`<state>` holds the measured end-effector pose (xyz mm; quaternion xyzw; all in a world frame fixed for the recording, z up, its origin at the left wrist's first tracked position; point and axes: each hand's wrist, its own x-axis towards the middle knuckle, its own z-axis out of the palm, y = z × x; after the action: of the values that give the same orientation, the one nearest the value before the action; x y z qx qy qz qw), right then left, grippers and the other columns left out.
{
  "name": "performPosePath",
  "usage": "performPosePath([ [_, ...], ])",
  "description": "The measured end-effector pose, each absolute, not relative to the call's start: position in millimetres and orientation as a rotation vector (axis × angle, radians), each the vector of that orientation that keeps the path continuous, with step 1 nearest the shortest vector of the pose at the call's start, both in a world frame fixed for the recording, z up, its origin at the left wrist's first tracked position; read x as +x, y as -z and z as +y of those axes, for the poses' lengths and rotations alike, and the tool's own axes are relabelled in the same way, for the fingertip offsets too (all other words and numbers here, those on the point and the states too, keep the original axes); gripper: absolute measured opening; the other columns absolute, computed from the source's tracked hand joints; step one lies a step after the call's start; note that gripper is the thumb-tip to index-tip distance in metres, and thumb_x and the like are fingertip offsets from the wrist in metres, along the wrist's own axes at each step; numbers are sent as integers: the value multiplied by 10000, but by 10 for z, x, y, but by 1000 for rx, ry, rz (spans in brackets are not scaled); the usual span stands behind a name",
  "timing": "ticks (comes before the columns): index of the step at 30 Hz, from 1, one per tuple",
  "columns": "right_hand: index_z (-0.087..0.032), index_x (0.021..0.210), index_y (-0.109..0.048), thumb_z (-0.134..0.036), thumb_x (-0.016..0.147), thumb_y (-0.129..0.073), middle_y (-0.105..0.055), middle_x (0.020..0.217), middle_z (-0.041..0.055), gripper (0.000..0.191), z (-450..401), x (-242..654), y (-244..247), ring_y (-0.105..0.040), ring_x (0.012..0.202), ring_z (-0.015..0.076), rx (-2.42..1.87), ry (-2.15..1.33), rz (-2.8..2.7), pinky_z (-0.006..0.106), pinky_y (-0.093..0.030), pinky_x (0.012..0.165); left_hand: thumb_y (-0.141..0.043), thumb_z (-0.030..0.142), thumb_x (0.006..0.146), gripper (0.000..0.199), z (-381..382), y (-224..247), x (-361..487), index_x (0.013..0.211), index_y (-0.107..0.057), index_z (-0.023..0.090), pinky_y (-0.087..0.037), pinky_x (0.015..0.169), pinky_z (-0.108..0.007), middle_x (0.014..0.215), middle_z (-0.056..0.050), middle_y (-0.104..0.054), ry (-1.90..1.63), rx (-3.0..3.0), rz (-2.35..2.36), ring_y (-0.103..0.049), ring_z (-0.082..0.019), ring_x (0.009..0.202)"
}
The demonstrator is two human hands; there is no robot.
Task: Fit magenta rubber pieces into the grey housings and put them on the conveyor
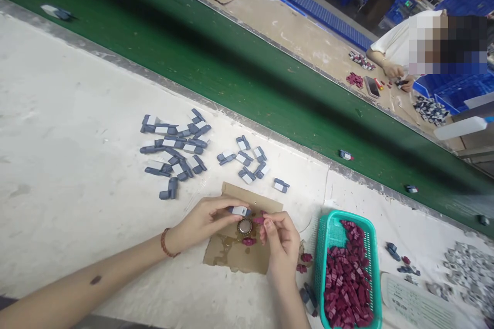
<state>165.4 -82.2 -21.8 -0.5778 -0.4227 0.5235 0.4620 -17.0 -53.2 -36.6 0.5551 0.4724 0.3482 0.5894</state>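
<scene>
My left hand (216,216) pinches a small grey-blue and white plastic part (240,211) between thumb and fingers. Close to its right end, my right hand (280,236) grips a small dark-red plastic piece (260,219), partly covered by the fingers. Whether the two pieces touch I cannot tell. Both hands are over a stained cardboard sheet (219,254). On the sheet, below the held parts, sit a round metal cap (244,226) and another dark-red piece (249,241). Two more red pieces (304,257) lie by my right wrist.
A green basket (320,267) of dark-red pieces stands at the right. Grey-blue parts (173,144) lie grouped beyond my hands. Past the table edge runs a green conveyor belt (193,56) carrying a few parts. Across it a person (397,41) works. White pieces (469,272) are heaped far right.
</scene>
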Motion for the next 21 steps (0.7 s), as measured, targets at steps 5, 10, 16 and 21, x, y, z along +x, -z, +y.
performPosePath([
  [5, -194, 796, -625, -535, 829, -632, -572, 581, -21, 343, -720, 1536, 204, -510, 504, 115, -1411, -1354, -1023, 229, -434, 482, -622, 356, 829, 271, -531, 367, -171, 989, -762, 188, -592, 749, -293, 989, -85, -771, -791, 1313, 1110, -706, -226, 817],
  [10, -197, 798, -634, -520, 849, -607, -589, 614, -11, 328, -712, 1503, 237, -547, 557, 128, -1422, -1354, -1095, 241, -467, 533, -618, 343, 837, 253, -530, 383, -168, 986, -760, 195, -582, 744, -282, 950, -74, -774, -797, 1343, 1099, -702, -215, 784],
  [16, -196, 775, -635, -407, 874, -578, -659, 689, 17, 240, -699, 1477, 179, -617, 651, 154, -1448, -1312, -1240, 257, -495, 608, -613, 322, 847, 233, -545, 401, -172, 968, -765, 194, -572, 781, -284, 973, -74, -775, -827, 1397, 1113, -712, -225, 832],
  [21, -187, 786, -645, -350, 871, -561, -682, 709, 27, 202, -719, 1467, 128, -631, 664, 164, -1482, -1328, -1277, 258, -489, 609, -617, 323, 851, 222, -583, 402, -174, 940, -770, 189, -578, 771, -272, 924, -72, -784, -853, 1479, 1141, -722, -220, 792],
])
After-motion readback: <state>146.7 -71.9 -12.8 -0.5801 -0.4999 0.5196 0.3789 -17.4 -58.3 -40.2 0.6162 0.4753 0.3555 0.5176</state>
